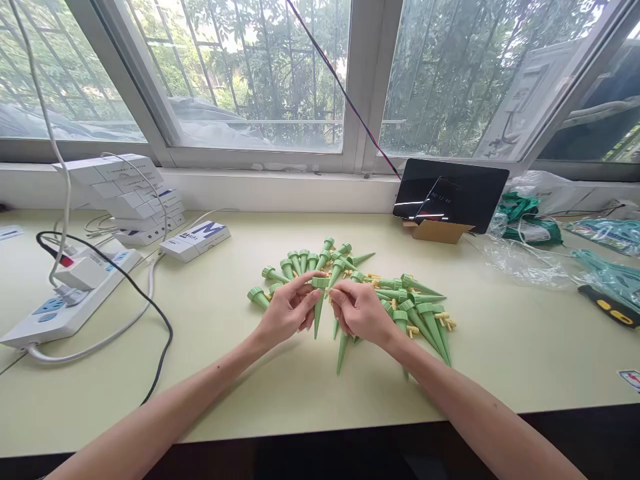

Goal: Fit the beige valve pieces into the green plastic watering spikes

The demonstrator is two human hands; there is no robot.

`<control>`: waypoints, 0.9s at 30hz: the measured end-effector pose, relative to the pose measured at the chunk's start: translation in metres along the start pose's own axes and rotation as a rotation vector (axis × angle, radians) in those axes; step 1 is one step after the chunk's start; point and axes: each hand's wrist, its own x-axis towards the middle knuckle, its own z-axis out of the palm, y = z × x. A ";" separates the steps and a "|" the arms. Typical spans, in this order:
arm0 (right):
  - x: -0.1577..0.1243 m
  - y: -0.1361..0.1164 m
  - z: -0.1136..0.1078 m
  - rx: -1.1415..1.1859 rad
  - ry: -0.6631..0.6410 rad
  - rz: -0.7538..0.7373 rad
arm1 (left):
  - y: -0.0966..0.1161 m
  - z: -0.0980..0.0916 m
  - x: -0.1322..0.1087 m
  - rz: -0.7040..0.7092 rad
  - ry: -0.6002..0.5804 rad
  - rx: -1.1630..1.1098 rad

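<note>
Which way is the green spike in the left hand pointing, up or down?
Down: the green spike in the left hand has its tip below its wide cap.

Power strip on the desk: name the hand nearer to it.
Left. The left hand, holding a green spike, is to the right of the power strip; the right hand is farther right, beyond the left.

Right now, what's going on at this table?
A person's left hand holds a ribbed-cap green spike, tip down. Close beside it, the right hand seems to pinch a small yellow peg. Other green spikes and yellow pegs lie loosely on the table, around and beyond the hands.
</note>
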 end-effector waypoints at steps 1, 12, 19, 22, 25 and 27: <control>0.000 0.001 0.000 -0.010 0.004 -0.011 | 0.000 0.000 0.000 -0.002 -0.002 0.003; 0.001 0.002 0.000 -0.007 -0.009 0.005 | -0.001 0.000 0.000 -0.001 -0.010 -0.009; 0.000 0.004 0.000 -0.051 0.019 -0.058 | -0.001 0.000 0.000 0.001 -0.018 0.007; 0.001 0.006 0.001 -0.078 0.040 -0.092 | 0.000 0.000 0.000 -0.001 -0.016 0.011; 0.002 0.005 0.001 -0.079 0.036 -0.074 | 0.000 0.001 0.000 -0.002 -0.015 0.008; 0.002 0.003 0.001 -0.069 0.017 -0.046 | -0.001 0.001 0.000 -0.007 -0.014 0.003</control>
